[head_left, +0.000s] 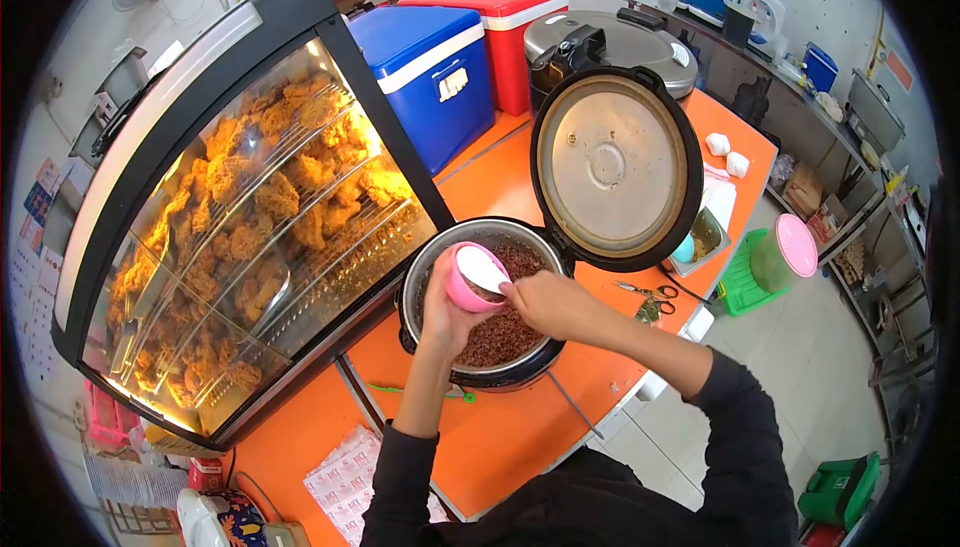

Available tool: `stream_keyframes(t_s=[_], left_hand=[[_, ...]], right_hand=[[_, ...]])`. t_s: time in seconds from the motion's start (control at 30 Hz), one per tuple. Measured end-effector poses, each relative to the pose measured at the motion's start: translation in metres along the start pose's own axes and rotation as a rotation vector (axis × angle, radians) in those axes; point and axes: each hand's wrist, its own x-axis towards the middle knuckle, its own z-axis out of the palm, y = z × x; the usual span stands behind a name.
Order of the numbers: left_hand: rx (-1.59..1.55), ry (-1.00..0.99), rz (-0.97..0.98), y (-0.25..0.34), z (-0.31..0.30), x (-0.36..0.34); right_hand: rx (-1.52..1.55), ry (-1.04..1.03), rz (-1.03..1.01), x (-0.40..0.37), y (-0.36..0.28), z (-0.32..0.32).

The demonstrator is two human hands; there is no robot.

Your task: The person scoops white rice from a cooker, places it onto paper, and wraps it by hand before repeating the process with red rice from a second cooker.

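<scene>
Head view: your left hand cups the pink bowl; your right hand grips a white spoon. Bowl's likely light, slick; hold its nine-o'clock wall.

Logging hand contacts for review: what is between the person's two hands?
In the head view, a pink bowl and a white utensil are between them: the left hand holds the bowl, the right hand the utensil.
</scene>
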Motion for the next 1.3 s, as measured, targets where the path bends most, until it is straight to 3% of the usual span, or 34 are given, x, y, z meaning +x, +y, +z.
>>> stream_keyframes(t_s=[0.07, 0.2, 0.27, 0.33, 0.4, 0.47, 0.5, 0.57, 0.67, 0.73, 0.8, 0.83, 0.87, 0.93, 1.0, 1.07, 1.13, 1.2, 1.27, 1.3], left_hand=[[-0.015, 0.017, -0.017, 0.002, -0.001, -0.001], [-0.002, 0.275, 0.417, -0.017, 0.014, 0.001], [-0.082, 0.243, 0.446, -0.020, 0.005, -0.003], [-0.317, 0.189, 0.425, -0.017, 0.002, -0.016], [-0.414, 0.224, 0.417, -0.014, -0.009, -0.032], [-0.567, 0.050, 0.408, -0.007, -0.008, -0.047], [-0.612, 0.026, 0.417, -0.003, -0.004, -0.054], [-0.620, 0.014, 0.437, 0.002, 0.002, -0.064], [-0.628, 0.037, 0.475, -0.001, 0.015, -0.073], [-0.512, 0.035, 0.543, -0.015, 0.013, -0.071], [0.125, 0.221, 0.707, -0.023, 0.007, -0.071], [0.307, 0.238, 0.672, -0.022, -0.002, -0.071], [0.299, 0.246, 0.677, -0.020, -0.003, -0.077], [1.043, 0.671, 0.529, -0.017, -0.002, -0.093], [0.919, 0.837, 0.565, -0.044, -0.025, -0.081], [0.688, 0.969, 0.242, -0.081, -0.051, -0.072], [0.248, 0.828, 0.163, -0.108, -0.068, -0.065], [0.126, 0.722, 0.312, -0.116, -0.069, -0.071], [0.356, 0.830, 0.304, -0.126, -0.077, -0.091], [0.512, 0.826, 0.437, -0.135, -0.094, -0.110]], right_hand=[[-0.175, -0.161, -0.013, 0.008, -0.007, -0.032], [0.023, -0.207, -0.057, 0.007, -0.020, -0.017], [0.040, -0.226, -0.070, 0.009, -0.012, -0.020], [-0.033, -0.078, -0.245, 0.008, 0.001, -0.039], [-0.398, 0.029, 0.001, 0.002, -0.006, -0.052], [-0.502, -0.210, 0.032, 0.015, 0.006, -0.028], [-0.507, -0.214, 0.009, 0.019, 0.003, -0.018], [-0.417, 0.280, -0.168, 0.021, -0.011, -0.004], [0.891, 0.192, -0.283, 0.016, -0.040, 0.031], [1.532, 0.129, -0.057, -0.002, -0.063, 0.055], [2.029, 0.048, -0.068, -0.022, -0.079, 0.050], [2.023, 0.039, -0.062, -0.029, -0.078, 0.053], [2.173, 0.013, -0.052, -0.037, -0.073, 0.055], [2.313, -0.033, -0.034, -0.056, -0.059, 0.059], [2.325, 0.114, -0.116, -0.077, -0.043, 0.066], [2.240, 0.555, 0.095, -0.098, -0.050, 0.066], [2.109, 0.364, -0.078, -0.122, -0.021, 0.080], [2.196, 0.162, -0.087, -0.137, -0.043, 0.075], [2.189, 0.000, 0.002, -0.142, -0.059, 0.081], [2.177, -0.092, 0.066, -0.144, -0.067, 0.086]])
